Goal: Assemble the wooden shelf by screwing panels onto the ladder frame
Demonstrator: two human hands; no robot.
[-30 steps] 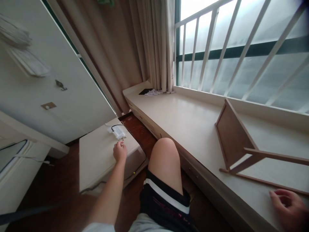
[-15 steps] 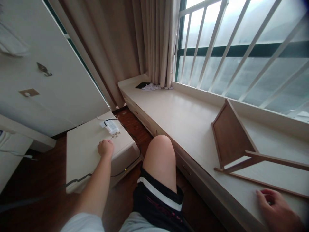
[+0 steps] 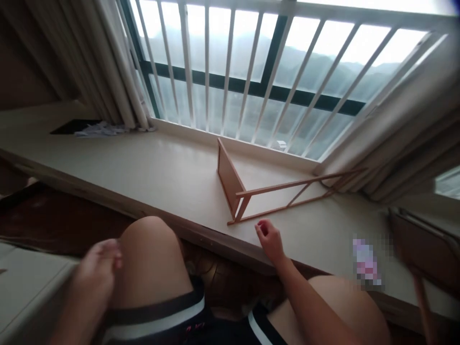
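Observation:
On the pale window ledge a brown wooden frame lies on its side, with a flat panel standing up at its left end. My right hand is over the ledge's front edge, close to the frame's near rail and apart from it. Its fingers are curled in, and whatever they may hold is hidden. Beside my left knee is my left hand, closed and somewhat blurred by motion. I cannot make out anything between its fingers.
At lower left stands a white cabinet. Another brown wooden piece is at the right, near a pixelated patch on the ledge. Curtains flank the barred window. A dark flat item lies far left.
The view has swung right toward the window. My left hand has left the cabinet top beside the small loose pieces and come to my knee. My right hand now sits nearer the frame's panel end.

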